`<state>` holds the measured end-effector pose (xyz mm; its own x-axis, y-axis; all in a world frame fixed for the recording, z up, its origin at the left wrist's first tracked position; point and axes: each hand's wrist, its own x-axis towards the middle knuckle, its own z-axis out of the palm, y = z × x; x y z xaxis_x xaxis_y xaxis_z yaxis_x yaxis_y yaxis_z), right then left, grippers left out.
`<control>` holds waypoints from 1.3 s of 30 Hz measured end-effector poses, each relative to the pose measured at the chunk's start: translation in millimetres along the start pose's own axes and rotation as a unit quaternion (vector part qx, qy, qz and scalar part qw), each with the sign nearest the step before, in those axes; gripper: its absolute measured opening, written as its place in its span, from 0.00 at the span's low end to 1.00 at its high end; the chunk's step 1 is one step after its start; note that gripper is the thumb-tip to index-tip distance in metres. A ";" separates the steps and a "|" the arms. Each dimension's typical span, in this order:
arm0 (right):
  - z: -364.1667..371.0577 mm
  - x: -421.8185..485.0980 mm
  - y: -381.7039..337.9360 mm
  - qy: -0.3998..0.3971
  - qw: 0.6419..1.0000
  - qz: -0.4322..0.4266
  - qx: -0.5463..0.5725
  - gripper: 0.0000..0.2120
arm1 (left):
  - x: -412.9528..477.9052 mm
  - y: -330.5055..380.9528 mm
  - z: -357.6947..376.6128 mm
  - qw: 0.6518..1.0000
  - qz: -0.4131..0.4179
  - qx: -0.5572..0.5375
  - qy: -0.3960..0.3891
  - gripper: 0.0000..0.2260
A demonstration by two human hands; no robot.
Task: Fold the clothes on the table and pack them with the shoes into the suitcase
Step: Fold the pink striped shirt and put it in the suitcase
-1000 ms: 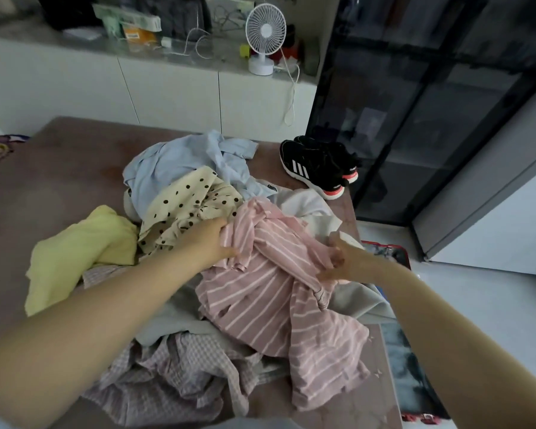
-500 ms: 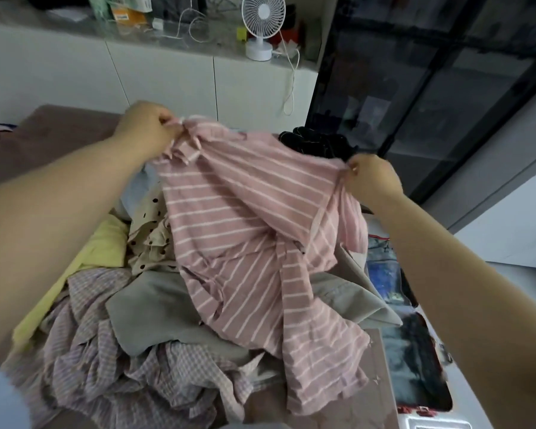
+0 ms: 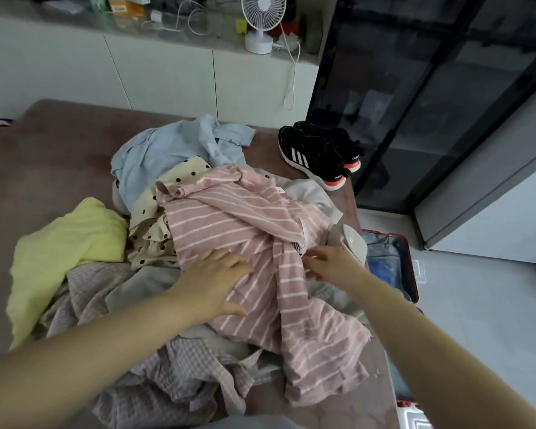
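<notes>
A pink striped shirt (image 3: 245, 221) lies spread on top of the clothes pile on the brown table (image 3: 53, 156). My left hand (image 3: 214, 280) rests flat on its middle with fingers straight. My right hand (image 3: 328, 264) touches the shirt's right side, fingers loosely extended and blurred. Under and around the shirt lie a light blue shirt (image 3: 171, 150), a cream polka-dot garment (image 3: 149, 233), a yellow top (image 3: 65, 239), a grey garment (image 3: 143, 283) and a checked lilac one (image 3: 180, 376). Black sneakers (image 3: 319, 153) stand at the table's far right corner. An open red-rimmed suitcase (image 3: 412, 267) lies on the floor to the right.
A white cabinet counter (image 3: 167, 29) runs behind the table with a small white fan (image 3: 262, 23), cables and boxes. A dark glass cabinet (image 3: 430, 88) stands at the right. Pale floor tiles (image 3: 483, 305) lie beyond the suitcase.
Both hands lifted the pink striped shirt up by its shoulders, then laid it back flat over the pile. They let go of the shoulders and now rest lower down on the shirt.
</notes>
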<state>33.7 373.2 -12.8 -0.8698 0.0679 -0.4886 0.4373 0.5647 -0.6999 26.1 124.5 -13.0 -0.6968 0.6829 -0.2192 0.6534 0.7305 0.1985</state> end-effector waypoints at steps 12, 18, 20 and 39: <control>-60.7 -11.4 -31.5 0.138 0.984 -0.029 0.110 0.13 | -26.1 -41.0 -39.0 0.982 0.035 -0.107 0.150 0.03; -129.2 11.5 -71.1 0.259 0.962 -0.044 0.073 0.10 | -55.3 -89.5 -108.0 0.982 -0.025 -0.111 0.152 0.15; -129.9 30.0 -82.5 0.309 0.948 -0.057 0.046 0.07 | -51.2 -100.3 -122.6 0.973 -0.053 -0.100 0.201 0.11; 15.8 -5.4 -32.1 0.185 0.975 -0.030 0.118 0.05 | -27.3 -96.0 -12.6 0.811 -0.364 -0.376 0.263 0.07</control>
<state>27.9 341.7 4.1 -0.8995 0.3574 -0.2515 0.3848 0.3751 -0.8433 -21.4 35.8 -14.1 -0.9759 -0.1660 -0.1417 -0.2142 0.6025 0.7689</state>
